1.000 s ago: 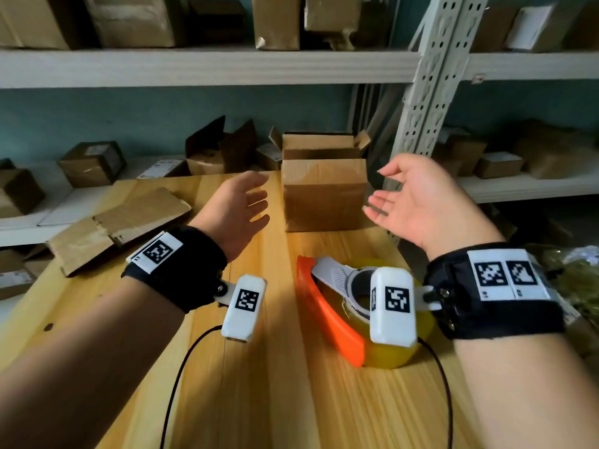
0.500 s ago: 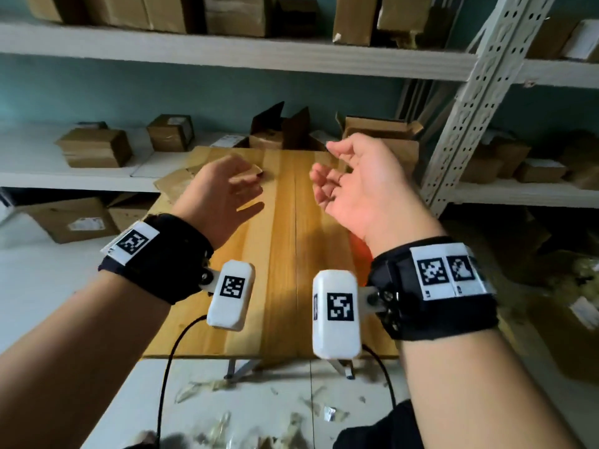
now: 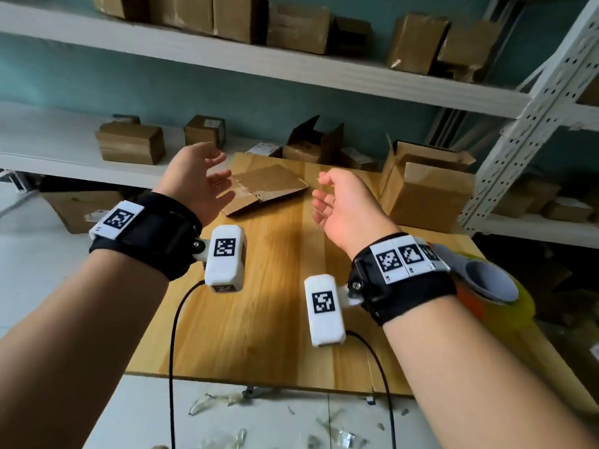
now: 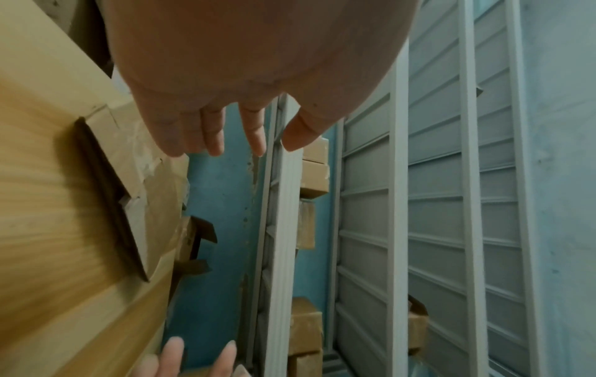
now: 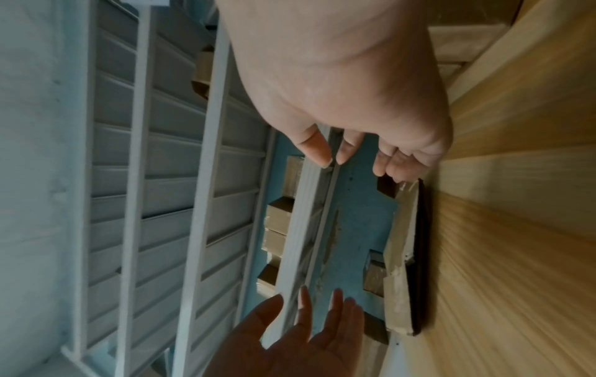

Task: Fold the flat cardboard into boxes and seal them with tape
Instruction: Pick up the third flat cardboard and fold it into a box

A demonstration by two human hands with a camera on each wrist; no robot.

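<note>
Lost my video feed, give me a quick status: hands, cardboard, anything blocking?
Left hand open, empty, above table's far left. Right hand open, empty. Flat cardboard lies untouched between them. Folded box far right, tape dispenser behind right wrist; nothing blocking.

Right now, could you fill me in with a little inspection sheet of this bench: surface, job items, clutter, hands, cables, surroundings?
Surface: wooden table, pale planks.
Job's things: flat cardboard lying at the far end; folded box standing at the far right corner with another box right behind it; tape dispenser, orange and yellow, partly hidden behind the right wrist.
Clutter: clear scraps on the floor below the near edge.
Hands: left hand and right hand both raised above the table, fingers relaxed, holding nothing.
Cables: one black cable hanging from each wrist camera.
Surroundings: white shelves stacked with cardboard boxes, teal wall.
</note>
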